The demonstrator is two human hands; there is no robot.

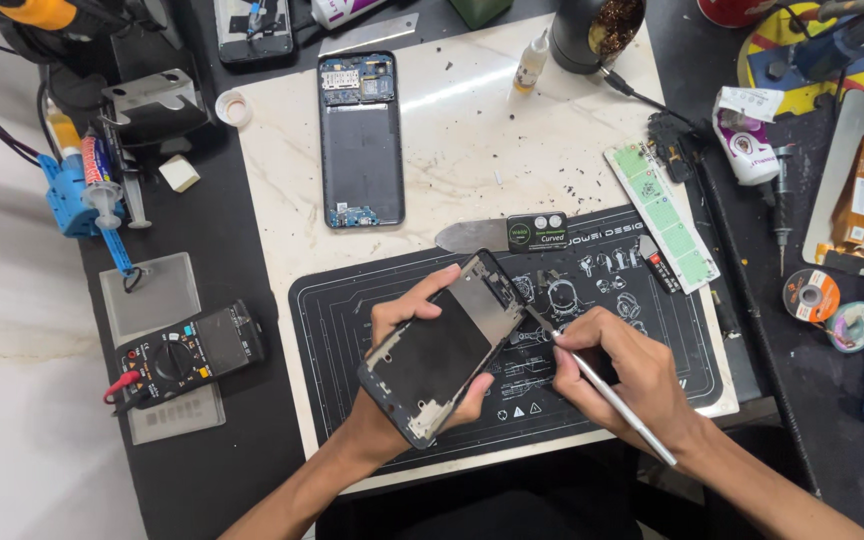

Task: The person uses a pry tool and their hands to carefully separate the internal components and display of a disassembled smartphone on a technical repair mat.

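The left hand (407, 340) is gripping a stripped phone frame (452, 345) in clamped fingers; the right hand (617, 375) is pinching tweezers (607, 390) at its edge, with the opened phone (360, 140) lying far.

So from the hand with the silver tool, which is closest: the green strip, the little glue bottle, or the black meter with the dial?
From the right hand in the head view:
1. Green strip, just above it, to the right.
2. Little glue bottle, far up, at the white slab's top edge.
3. Black meter, far across on the left, past the left hand.
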